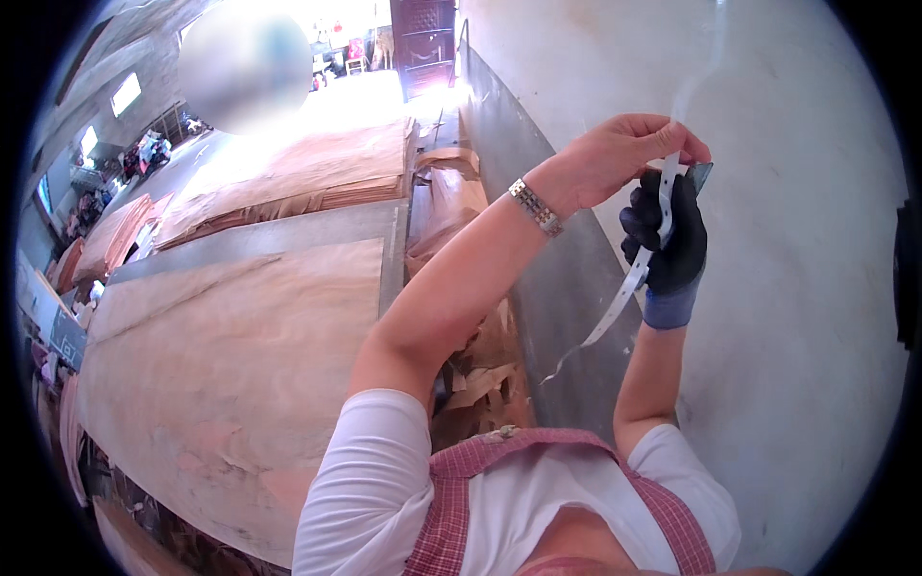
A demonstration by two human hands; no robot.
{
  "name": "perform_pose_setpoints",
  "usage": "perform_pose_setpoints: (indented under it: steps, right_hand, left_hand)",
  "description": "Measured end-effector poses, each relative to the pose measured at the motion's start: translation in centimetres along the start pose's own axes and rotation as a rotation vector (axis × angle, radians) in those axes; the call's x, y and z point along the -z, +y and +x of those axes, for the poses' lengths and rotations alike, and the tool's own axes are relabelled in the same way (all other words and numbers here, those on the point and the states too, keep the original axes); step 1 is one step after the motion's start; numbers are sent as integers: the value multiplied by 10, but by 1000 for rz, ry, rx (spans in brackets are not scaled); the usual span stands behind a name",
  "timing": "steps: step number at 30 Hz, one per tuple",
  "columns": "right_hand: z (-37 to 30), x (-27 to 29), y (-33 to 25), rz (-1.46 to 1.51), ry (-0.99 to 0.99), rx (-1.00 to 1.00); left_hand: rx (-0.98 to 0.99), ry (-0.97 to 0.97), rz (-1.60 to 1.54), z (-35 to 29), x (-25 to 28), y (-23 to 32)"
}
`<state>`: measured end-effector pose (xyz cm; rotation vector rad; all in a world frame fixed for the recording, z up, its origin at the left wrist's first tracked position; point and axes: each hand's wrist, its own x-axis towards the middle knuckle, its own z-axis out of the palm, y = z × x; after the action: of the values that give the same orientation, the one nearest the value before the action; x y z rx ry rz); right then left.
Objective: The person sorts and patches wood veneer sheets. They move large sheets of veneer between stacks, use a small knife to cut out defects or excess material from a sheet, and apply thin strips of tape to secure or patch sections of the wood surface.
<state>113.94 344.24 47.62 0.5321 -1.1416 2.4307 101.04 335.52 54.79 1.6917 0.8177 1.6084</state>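
Note:
My bare left hand (619, 158), with a metal watch (535, 206) on its wrist, is raised in front of the wall, its thumb and fingers pinching a strip of white perforated tape (629, 292). The strip runs upward past the fingers and hangs down across my right hand, its lower end thin and ragged. Just below the left hand, my right hand (680, 230) wears a black glove with a grey cuff. Its fingers are closed round a small flat grey blade-like piece (704, 174), whose tip sticks out at the top. The rest of that piece is hidden in the glove.
A stack of wood veneer sheets (279, 182) lies beyond a large veneer sheet (240, 365) on the left. Scraps of veneer (480, 387) fill the gap beside it. The pale wall (797, 317) with a grey lower band stands close on the right.

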Motion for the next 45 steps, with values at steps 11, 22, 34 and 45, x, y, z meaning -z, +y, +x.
perform_pose_setpoints:
  steps: [11,22,34,45]
  right_hand:
    - [18,-10,62,-768,539,794]
    - [11,6,157,-713,134,-138]
    - [29,157,310,-792,-534,-1070]
    - [205,337,518,-1731,-594,130]
  left_hand:
    - [106,420,-228,-12,0,-8]
    - [647,641,298,-212,91,-11]
    - [747,1109,964,-433,113,-126]
    - [515,2201,-560,-467,89,-346]
